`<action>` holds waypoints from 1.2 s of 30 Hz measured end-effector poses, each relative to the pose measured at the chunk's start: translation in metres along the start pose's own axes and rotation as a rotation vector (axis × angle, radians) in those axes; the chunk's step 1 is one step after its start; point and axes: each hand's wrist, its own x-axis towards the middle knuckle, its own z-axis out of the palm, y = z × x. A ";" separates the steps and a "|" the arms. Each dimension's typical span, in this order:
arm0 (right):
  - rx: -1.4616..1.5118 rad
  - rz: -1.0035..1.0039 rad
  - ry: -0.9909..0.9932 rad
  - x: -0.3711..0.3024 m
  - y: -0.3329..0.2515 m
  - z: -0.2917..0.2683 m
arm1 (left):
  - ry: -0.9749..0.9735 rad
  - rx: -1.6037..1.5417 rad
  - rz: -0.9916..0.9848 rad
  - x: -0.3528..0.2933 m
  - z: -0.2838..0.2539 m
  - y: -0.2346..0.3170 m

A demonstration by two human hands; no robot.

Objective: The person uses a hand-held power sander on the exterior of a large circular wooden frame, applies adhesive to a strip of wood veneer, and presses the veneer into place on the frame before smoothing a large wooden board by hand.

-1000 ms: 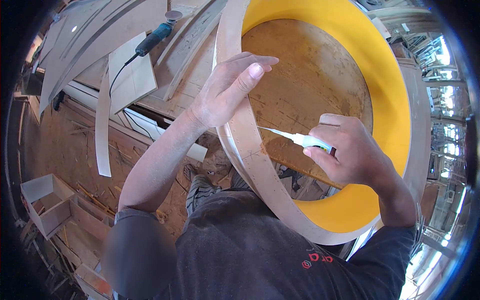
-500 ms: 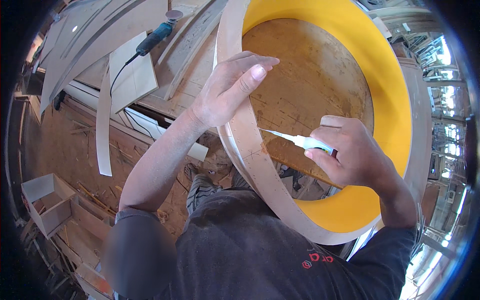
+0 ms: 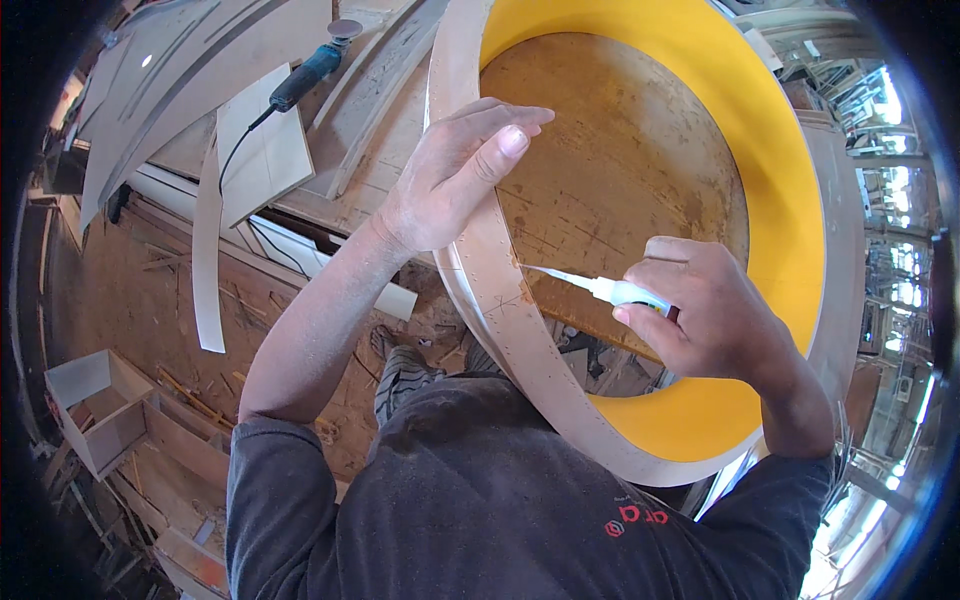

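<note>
A big round wooden hoop (image 3: 520,340) stands in front of me, pale plywood outside and bright yellow inside (image 3: 790,200), with a brown round board (image 3: 620,170) behind its opening. My left hand (image 3: 455,175) lies flat over the hoop's rim at the upper left, fingers stretched toward the inside. My right hand (image 3: 700,310) grips a small glue bottle with a long white nozzle (image 3: 575,282). The nozzle tip touches the inner edge of the rim just below my left hand.
A blue power tool (image 3: 305,75) with a black cord lies on boards at the upper left. A thin curved wood strip (image 3: 207,260) hangs down at the left. An open white box (image 3: 95,410) sits on the littered floor at the lower left. My shoe (image 3: 400,365) shows below the hoop.
The right hand and the nozzle have shifted very slightly along the rim. The left hand stays on the hoop.
</note>
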 end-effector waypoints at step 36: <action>0.710 0.489 0.367 0.007 0.114 0.102 | 0.572 -0.094 0.189 -0.030 0.009 -0.001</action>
